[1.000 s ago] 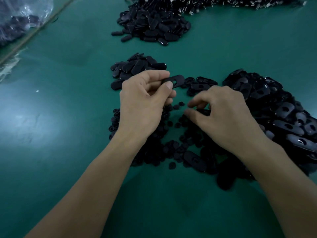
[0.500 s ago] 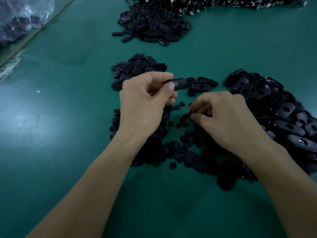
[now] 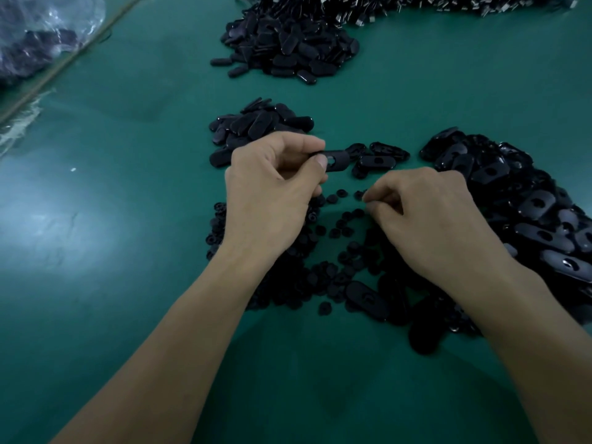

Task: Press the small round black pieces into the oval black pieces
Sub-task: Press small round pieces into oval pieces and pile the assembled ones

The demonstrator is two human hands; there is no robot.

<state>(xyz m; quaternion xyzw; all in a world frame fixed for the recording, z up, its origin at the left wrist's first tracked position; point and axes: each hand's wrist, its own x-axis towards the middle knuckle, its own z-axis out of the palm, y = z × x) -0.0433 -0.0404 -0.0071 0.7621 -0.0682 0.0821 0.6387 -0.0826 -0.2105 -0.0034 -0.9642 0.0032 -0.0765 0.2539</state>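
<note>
My left hand (image 3: 272, 190) pinches one oval black piece (image 3: 336, 160) between thumb and fingers, held just above the green table with its hole showing beside the thumb. My right hand (image 3: 426, 219) hovers over the scatter of small round black pieces (image 3: 339, 225), its thumb and forefinger tips pinched together on a small round piece (image 3: 363, 197) that is mostly hidden. The two hands are a short gap apart. Oval pieces with open holes lie heaped at the right (image 3: 519, 200).
A small heap of oval pieces (image 3: 259, 123) lies just beyond my left hand. A larger heap (image 3: 288, 46) sits farther back, with more parts along the far edge. A clear plastic bag (image 3: 38, 33) lies at the top left. The green table surface (image 3: 112, 219) spreads to the left.
My right hand has lifted slightly and drawn its thumb and forefinger together over the round pieces. My left hand has kept its hold on the oval piece, shifting only a little.
</note>
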